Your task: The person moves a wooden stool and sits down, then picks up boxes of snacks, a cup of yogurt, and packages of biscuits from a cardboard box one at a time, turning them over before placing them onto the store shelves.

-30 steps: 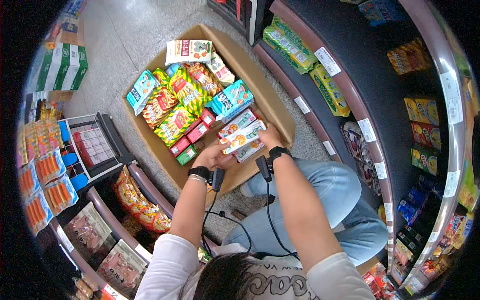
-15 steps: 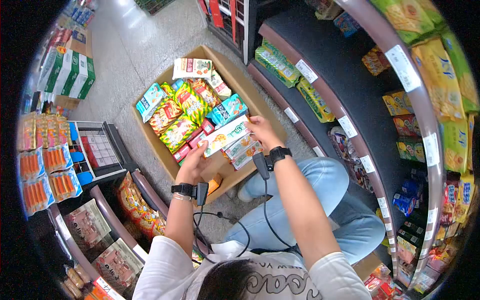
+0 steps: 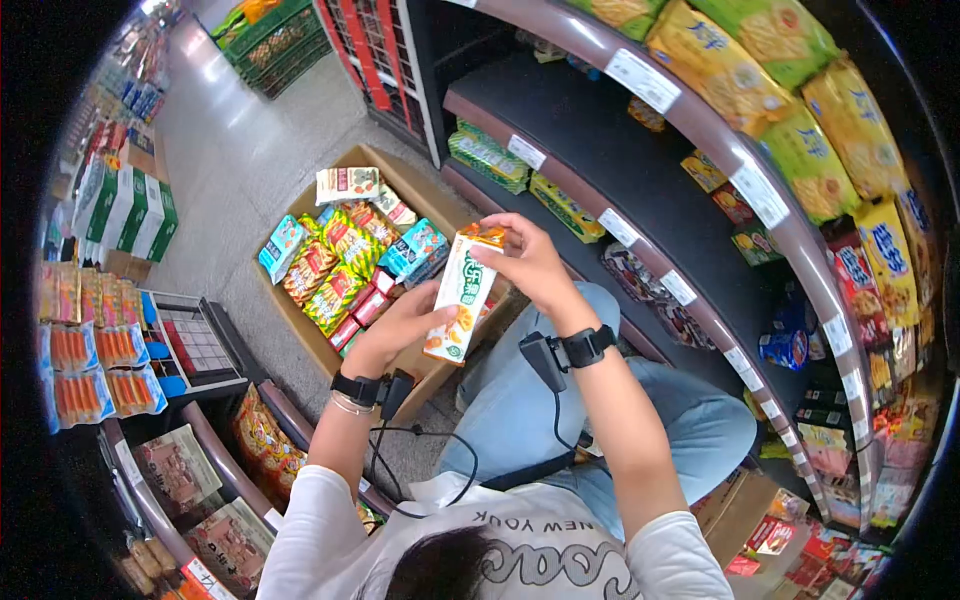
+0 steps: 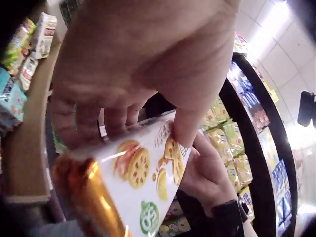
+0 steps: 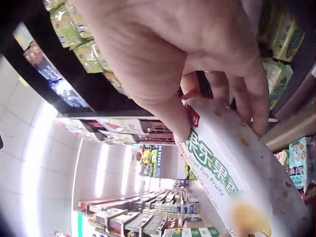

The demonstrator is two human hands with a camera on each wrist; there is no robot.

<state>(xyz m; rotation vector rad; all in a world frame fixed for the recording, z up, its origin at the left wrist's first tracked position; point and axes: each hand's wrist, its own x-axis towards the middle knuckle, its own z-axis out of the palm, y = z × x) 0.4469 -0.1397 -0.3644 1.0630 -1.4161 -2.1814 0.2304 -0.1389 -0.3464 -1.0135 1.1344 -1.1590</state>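
Observation:
Both hands hold a white biscuit pack (image 3: 463, 300) with green lettering, fruit pictures and orange ends, tilted above the near side of an open cardboard box (image 3: 425, 192). At its lower end, the left hand (image 3: 405, 325) has its thumb on the printed front and its fingers along the edge. The right hand (image 3: 530, 262) pinches the upper end, thumb across the front. In the left wrist view the pack (image 4: 143, 173) shows a shiny orange end; in the right wrist view its side (image 5: 217, 163) reads "Fruit Fun Fruity". Green-and-yellow snack bags (image 3: 350, 240) fill the box.
Curved dark shelves (image 3: 590, 130) rise close on the right, with yellow biscuit bags (image 3: 715, 60) above and green packs (image 3: 567, 207) below. Snack shelves with sausage packs (image 3: 75, 350) stand left. A black cable (image 3: 470, 450) hangs between the wrists. A green crate (image 3: 270, 50) stands farther back.
The white biscuit pack has come up out of the box and toward the body, turning from nearly level to upright. Both hands moved with it, and the head view has swung right.

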